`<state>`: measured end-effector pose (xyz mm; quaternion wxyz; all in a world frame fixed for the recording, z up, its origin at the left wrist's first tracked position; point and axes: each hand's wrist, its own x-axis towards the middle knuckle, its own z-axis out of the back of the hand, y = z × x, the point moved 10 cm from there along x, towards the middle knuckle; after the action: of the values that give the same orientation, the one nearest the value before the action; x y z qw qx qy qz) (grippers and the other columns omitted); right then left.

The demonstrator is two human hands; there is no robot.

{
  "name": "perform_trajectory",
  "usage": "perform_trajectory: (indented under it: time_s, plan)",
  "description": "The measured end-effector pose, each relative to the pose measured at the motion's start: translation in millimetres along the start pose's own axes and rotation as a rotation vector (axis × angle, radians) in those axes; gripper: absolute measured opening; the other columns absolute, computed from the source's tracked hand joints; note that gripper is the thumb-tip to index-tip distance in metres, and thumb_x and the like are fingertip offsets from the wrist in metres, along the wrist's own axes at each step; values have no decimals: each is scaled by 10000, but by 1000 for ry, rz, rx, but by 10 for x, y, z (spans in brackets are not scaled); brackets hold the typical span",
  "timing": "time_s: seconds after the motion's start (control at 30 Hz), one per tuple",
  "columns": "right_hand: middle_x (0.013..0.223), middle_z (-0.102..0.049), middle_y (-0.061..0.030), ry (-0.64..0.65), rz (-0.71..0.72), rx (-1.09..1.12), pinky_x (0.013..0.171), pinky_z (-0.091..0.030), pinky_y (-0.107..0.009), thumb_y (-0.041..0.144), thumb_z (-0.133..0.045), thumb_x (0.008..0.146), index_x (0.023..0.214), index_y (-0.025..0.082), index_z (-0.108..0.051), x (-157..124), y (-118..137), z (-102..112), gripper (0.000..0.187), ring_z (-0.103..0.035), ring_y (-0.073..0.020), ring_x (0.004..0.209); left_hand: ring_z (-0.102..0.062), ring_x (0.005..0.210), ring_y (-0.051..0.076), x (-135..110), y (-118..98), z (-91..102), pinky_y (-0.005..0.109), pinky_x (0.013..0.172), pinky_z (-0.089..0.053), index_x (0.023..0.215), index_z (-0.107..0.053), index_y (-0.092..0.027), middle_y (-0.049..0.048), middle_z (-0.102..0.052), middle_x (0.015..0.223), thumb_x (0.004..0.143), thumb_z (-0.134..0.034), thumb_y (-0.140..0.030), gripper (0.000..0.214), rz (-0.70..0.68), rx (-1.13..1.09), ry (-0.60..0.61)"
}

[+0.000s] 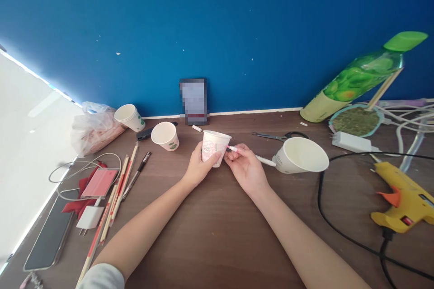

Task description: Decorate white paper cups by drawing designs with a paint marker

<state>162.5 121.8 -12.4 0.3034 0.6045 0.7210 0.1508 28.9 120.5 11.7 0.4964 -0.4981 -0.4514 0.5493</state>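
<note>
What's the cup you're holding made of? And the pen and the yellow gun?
The cup in the left hand looks like thin paper: matte white, rolled rim, printed side. The pen in the right hand looks like smooth white plastic, pink at the tip. The glue gun looks like hard glossy plastic, yellow with an orange trigger.

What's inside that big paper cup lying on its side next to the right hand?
The big paper cup opens toward the camera; its inside shows only bare white wall, nothing in it. The inner wall nearest the camera is hidden by the rim.
</note>
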Motion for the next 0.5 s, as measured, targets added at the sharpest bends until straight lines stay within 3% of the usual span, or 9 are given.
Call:
perform_trajectory:
  time_s: [0.5]
  plan:
    - [515,-447,54,-20,-12,22,682,-482,-266,194,-702,651,562,205,-526,4,-9,30,198,-431,-92,562,-617,899,211,-5,-12,-7,298,788,-482,990,-594,-148,81,-686,972,699,-690,-399,395,11,-15,2]
